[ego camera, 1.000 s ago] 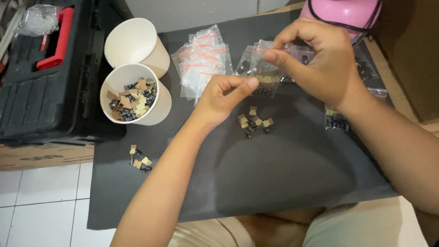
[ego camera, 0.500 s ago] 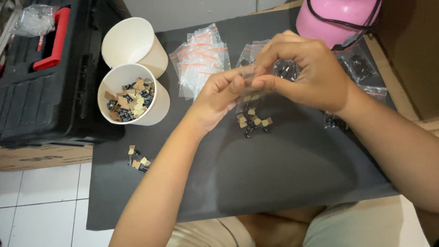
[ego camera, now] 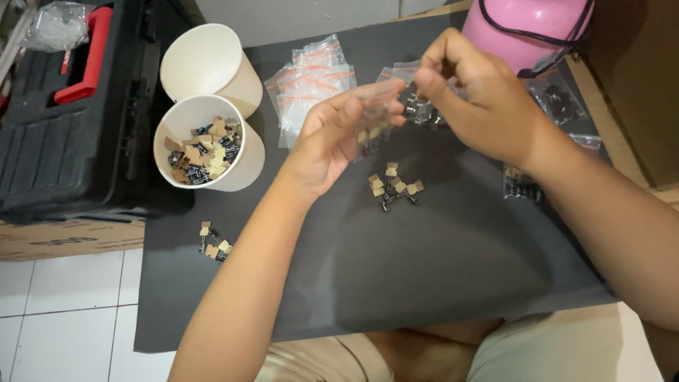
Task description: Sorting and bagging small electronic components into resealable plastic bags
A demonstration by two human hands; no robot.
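Note:
My left hand and my right hand both pinch a small clear plastic bag with a few small black and tan parts inside, held above the dark mat. Just below the hands a small pile of the same loose parts lies on the mat. Another little group of parts lies near the mat's left edge. A white paper cup to the left is full of these parts, with a second white cup behind it.
A stack of clear bags with red strips lies at the back of the mat. Filled bags sit under my right wrist. A pink round object stands at the back right, a black toolbox on the left.
Both hands have come together on the small bag and lifted it slightly; the left hand now grips its lower edge. The loose parts on the mat have not moved.

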